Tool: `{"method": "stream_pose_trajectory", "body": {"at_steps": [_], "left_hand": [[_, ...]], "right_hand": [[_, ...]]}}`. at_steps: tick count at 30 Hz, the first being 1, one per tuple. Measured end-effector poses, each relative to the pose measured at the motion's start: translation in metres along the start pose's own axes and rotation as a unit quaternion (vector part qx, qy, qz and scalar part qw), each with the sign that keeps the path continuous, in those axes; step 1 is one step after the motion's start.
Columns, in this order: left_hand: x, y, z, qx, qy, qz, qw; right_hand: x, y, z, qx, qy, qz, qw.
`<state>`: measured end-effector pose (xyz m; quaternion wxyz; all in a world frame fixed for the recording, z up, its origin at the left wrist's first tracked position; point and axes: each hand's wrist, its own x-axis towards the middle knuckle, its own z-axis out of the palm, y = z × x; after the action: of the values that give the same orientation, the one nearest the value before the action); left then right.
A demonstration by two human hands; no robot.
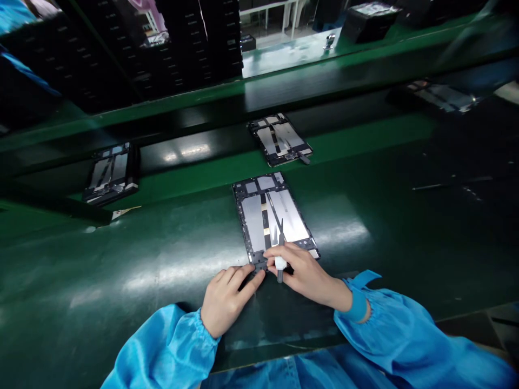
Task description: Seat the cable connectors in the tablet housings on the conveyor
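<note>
Head view: an opened tablet-like device point(265, 213) lies flat on the green tabletop point(162, 259), directly in front of the person, at a slight slant. Its thin black frame surrounds two bright silver panels, with a dark strip bearing tan patches running between them; smaller grey plates sit along the far end. Marks on the device, and the pale ones on the black stacked trays point(174, 43) behind, are too small to read.

The left hand point(227, 297) is half open, fingers bent, index finger and thumb slightly apart at the device's near left corner; whether they grip anything cannot be told. The right hand point(304, 270) is closed in a pinch around a slim dark tool with a white section point(280, 237), pointed end upward over the device. Two similar devices point(281, 138) lie farther back.
</note>
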<state>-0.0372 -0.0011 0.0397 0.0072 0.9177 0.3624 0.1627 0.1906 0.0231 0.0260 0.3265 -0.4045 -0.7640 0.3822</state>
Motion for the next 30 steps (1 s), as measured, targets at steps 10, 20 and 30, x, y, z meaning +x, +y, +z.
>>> {"method": "stream_pose_trajectory", "body": {"at_steps": [10, 20, 30], "left_hand": [[0.003, 0.001, 0.001, 0.040, 0.001, 0.009, 0.999], [0.005, 0.005, 0.006, 0.009, 0.004, -0.035, 0.999], [0.004, 0.006, 0.006, -0.009, 0.007, -0.038, 0.999]], "right_hand": [[0.001, -0.005, -0.003, -0.031, 0.033, -0.007, 0.999], [-0.017, -0.017, -0.029, 0.199, -0.002, 0.087, 0.976], [-0.009, -0.019, -0.018, 0.205, 0.029, 0.179, 0.962]]}}
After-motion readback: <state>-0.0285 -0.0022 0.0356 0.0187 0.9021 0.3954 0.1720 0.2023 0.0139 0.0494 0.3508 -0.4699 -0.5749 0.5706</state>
